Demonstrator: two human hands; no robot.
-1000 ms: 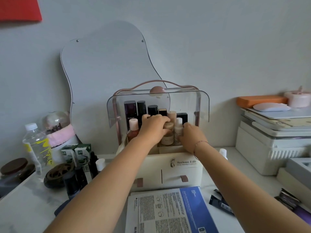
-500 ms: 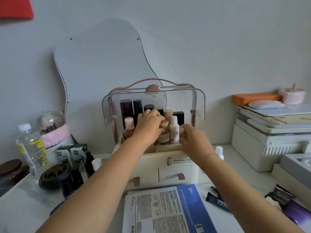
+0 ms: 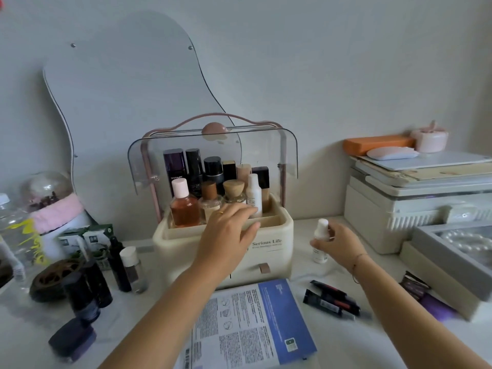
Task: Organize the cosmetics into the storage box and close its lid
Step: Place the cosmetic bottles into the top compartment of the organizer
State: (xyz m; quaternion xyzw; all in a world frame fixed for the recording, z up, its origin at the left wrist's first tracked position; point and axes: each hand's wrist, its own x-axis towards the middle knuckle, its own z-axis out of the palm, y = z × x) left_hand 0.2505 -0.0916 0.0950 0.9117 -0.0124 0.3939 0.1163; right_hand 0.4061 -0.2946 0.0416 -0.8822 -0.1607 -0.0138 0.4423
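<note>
A: Seeing the left hand (image 3: 229, 230) over the front rim of the storage box (image 3: 266, 235), spread loose, gripping nothing.
B: And the right hand (image 3: 338, 245)?
A: Curled round a small white bottle (image 3: 320, 233), just right of the box, apart from it.
B: And the lid (image 3: 266, 150)?
A: Raised, with 2 rows of bottles (image 3: 183, 206) upright inside the top compartment

A wavy-edged mirror (image 3: 127, 102) faces me on the wall. Left of the mirror stand a glass dome (image 3: 46, 190) and a clear water bottle (image 3: 18, 235). Well right of it, stacked white cases (image 3: 394, 209) carry an orange case (image 3: 378, 145), a white mouse (image 3: 391, 153) and a pink pot (image 3: 430, 139). Below the mirror a printed sheet (image 3: 253, 323) lies on my counter (image 3: 138, 307).
</note>
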